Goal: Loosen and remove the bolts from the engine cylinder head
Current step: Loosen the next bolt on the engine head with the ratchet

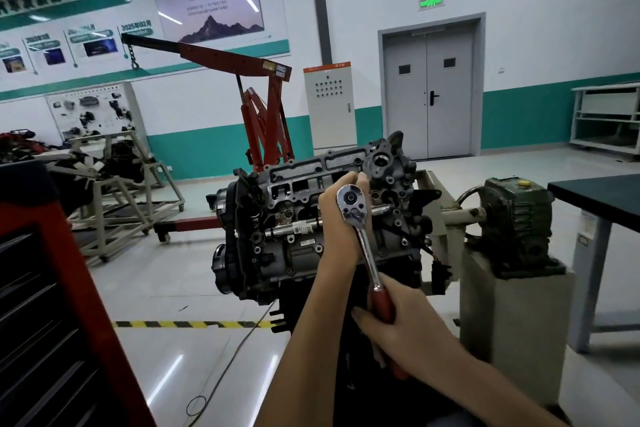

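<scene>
The engine [277, 236] hangs on a stand with its grey cylinder head [311, 170] facing me. A chrome ratchet wrench [363, 243] with a red handle points at the head's right part. My left hand [337, 218] is curled behind the ratchet's round head [351, 203], gripping whatever sits under it; the socket and the bolt are hidden. My right hand [405, 326] grips the red handle [381, 305] low down. Several bolt holes show across the head.
A red tool cabinet [52, 305] stands close at my left. The stand's beige pedestal [519, 322] with a green gearbox [516, 215] is at the right, beside a dark-topped table [602, 194]. A red engine crane [263, 121] stands behind. A cable [221, 371] trails over the floor.
</scene>
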